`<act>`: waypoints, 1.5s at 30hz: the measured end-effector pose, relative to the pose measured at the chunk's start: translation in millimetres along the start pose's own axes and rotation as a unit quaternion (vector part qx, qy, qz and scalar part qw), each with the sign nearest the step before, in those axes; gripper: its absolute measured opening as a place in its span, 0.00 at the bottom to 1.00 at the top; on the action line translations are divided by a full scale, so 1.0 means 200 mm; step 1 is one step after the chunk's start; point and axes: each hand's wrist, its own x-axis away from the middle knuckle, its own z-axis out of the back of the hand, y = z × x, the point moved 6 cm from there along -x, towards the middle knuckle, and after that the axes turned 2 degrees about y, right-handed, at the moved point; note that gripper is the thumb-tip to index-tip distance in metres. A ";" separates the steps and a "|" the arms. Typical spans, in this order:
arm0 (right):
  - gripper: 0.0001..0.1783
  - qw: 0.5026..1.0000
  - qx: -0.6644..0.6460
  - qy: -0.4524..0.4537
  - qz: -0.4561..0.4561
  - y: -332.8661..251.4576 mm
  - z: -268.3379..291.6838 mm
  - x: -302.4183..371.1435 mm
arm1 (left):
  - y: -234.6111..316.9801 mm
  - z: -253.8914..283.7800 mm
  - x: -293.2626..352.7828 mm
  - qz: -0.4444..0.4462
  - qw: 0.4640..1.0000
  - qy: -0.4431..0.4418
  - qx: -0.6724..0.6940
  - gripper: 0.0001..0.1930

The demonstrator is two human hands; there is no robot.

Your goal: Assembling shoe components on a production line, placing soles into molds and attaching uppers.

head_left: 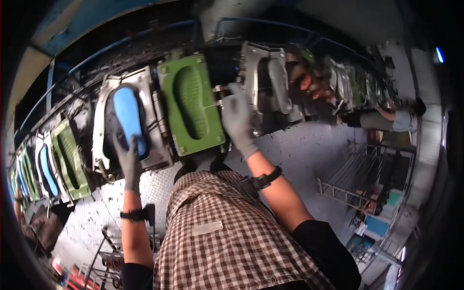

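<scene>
My left hand (128,162), in a grey glove, is at the heel of a blue shoe-sole piece (126,108). Its thumb and a finger close about the heel end. The piece lies on a dark sole form in an opened metal mould (100,128). Just right of it stands a green mould half (180,140) with a sole-shaped hollow. Beside that half's right edge is my right hand (238,118), also gloved, with fingers stretched up and apart near a metal fitting (220,92). I see nothing held in it.
More moulds line the row, including a metal one (263,87) at right and green (70,157) and blue-soled ones at left. A blue rail (130,36) runs behind. A metal rack (348,186) stands at right. A co-worker (401,118) is at far right; another person's arm (18,205) shows at far left.
</scene>
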 end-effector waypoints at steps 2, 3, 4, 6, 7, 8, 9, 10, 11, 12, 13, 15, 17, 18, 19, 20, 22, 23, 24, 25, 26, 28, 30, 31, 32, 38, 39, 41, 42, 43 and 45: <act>0.22 0.982 0.105 0.099 -0.118 0.32 0.45 -0.13 | 0.13 -0.06 0.12 -0.088 0.994 0.055 -0.038 0.35; 0.25 0.956 0.202 0.200 -0.072 0.55 0.68 -0.19 | 0.27 -0.17 0.19 -0.118 0.991 0.042 -0.048 0.35; 0.29 0.939 0.231 0.216 -0.132 0.77 0.84 -0.24 | 0.39 -0.31 0.27 -0.137 0.988 0.028 -0.064 0.31; 0.32 0.895 0.311 0.186 -0.261 1.01 0.97 -0.34 | 0.62 -0.69 0.47 -0.127 0.988 -0.069 0.054 0.28; 0.31 0.886 0.319 0.151 -0.299 1.15 0.99 -0.38 | 0.71 -0.87 0.53 -0.208 0.970 -0.121 -0.024 0.28; 0.31 0.885 0.317 0.153 -0.304 1.30 1.02 -0.41 | 0.81 -1.10 0.64 -0.199 0.963 -0.178 0.030 0.27; 0.30 0.904 0.241 0.154 -0.318 1.48 1.05 -0.42 | 0.88 -1.34 0.75 -0.195 0.950 -0.245 0.017 0.27; 0.29 0.919 0.162 0.150 -0.328 1.60 1.07 -0.42 | 0.91 -1.56 0.84 -0.169 0.938 -0.302 0.031 0.28; 0.29 0.921 0.153 0.136 -0.332 1.58 1.05 -0.42 | 0.88 -1.76 0.89 -0.137 0.929 -0.343 0.038 0.29; 0.25 0.912 -0.051 0.106 -0.393 1.46 0.95 -0.41 | 0.75 -1.93 0.87 -0.079 0.937 -0.331 0.073 0.30; 0.21 0.859 -0.246 0.078 -0.442 1.31 0.89 -0.41 | 0.60 -2.12 0.84 -0.024 0.939 -0.324 0.115 0.31; 0.16 0.837 -0.303 0.149 -0.431 1.15 1.03 -0.41 | 0.49 -2.43 0.80 0.141 0.929 -0.298 0.167 0.34; 0.16 0.873 -0.313 0.089 -0.363 1.09 1.12 -0.45 | 0.40 -2.66 0.63 0.077 0.935 -0.282 0.202 0.34; 0.16 0.872 -0.309 0.092 -0.368 1.14 1.19 -0.48 | 0.40 -2.75 0.62 0.126 0.923 -0.300 0.204 0.32; 0.17 0.914 -0.273 0.063 -0.292 1.12 1.22 -0.55 | 0.36 -2.80 0.60 0.171 0.913 -0.308 0.207 0.30; 0.18 0.948 -0.237 0.029 -0.212 1.08 1.23 -0.63 | 0.31 -2.82 0.57 0.169 0.906 -0.310 0.236 0.27; 0.19 0.975 -0.162 0.035 -0.147 1.09 1.26 -0.76 | 0.27 -2.83 0.64 0.216 0.898 -0.315 0.219 0.25; 0.21 0.992 -0.096 0.036 -0.067 1.02 1.22 -0.85 | 0.21 -2.81 0.62 0.210 0.897 -0.301 0.245 0.25; 0.21 0.991 0.086 0.049 0.089 1.00 1.23 -0.90 | 0.21 -2.80 0.66 0.177 0.908 -0.293 0.240 0.25; 0.19 0.990 0.103 0.040 0.092 1.00 1.20 -0.91 | 0.21 -2.76 0.75 0.146 0.918 -0.285 0.234 0.24; 0.18 0.987 0.130 -0.048 0.078 1.05 1.14 -0.90 | 0.29 -2.73 0.84 0.147 0.922 -0.295 0.204 0.22; 0.17 0.953 0.124 -0.260 0.094 0.97 0.94 -0.81 | 0.20 -2.65 0.82 0.096 0.933 -0.292 0.188 0.23; 0.18 0.891 0.137 -0.413 0.131 0.93 0.82 -0.65 | 0.07 -2.56 0.80 0.050 0.940 -0.292 0.171 0.25; 0.18 0.888 0.132 -0.419 0.138 0.94 0.81 -0.65 | 0.03 -2.53 0.84 0.001 0.933 -0.352 0.071 0.27; 0.17 0.876 0.117 -0.445 0.145 0.94 0.79 -0.63 | -0.02 -2.50 0.90 -0.045 0.912 -0.406 -0.030 0.28; 0.14 0.864 0.126 -0.457 0.170 0.93 0.95 -0.24 | 0.17 -2.28 1.29 0.011 0.865 -0.502 0.007 0.23; 0.17 0.833 0.162 -0.501 0.172 0.96 1.02 -0.11 | 0.26 -2.24 1.34 -0.277 0.808 -0.519 -0.029 0.21; 0.17 0.848 0.088 -0.507 0.124 0.97 1.08 -0.16 | 0.24 -2.24 1.34 0.069 0.842 -0.517 0.137 0.18; 0.17 0.863 0.013 -0.501 0.069 0.96 1.10 -0.19 | 0.36 -2.20 1.30 -0.154 0.836 -0.521 0.073 0.19; 0.17 0.863 0.014 -0.501 0.066 0.96 1.10 -0.22 | 0.46 -2.16 1.32 -0.368 0.786 -0.497 0.005 0.20; 0.21 0.886 0.068 -0.453 0.069 0.98 1.06 -0.34 | 0.56 -2.22 1.31 -0.389 0.800 -0.454 -0.057 0.18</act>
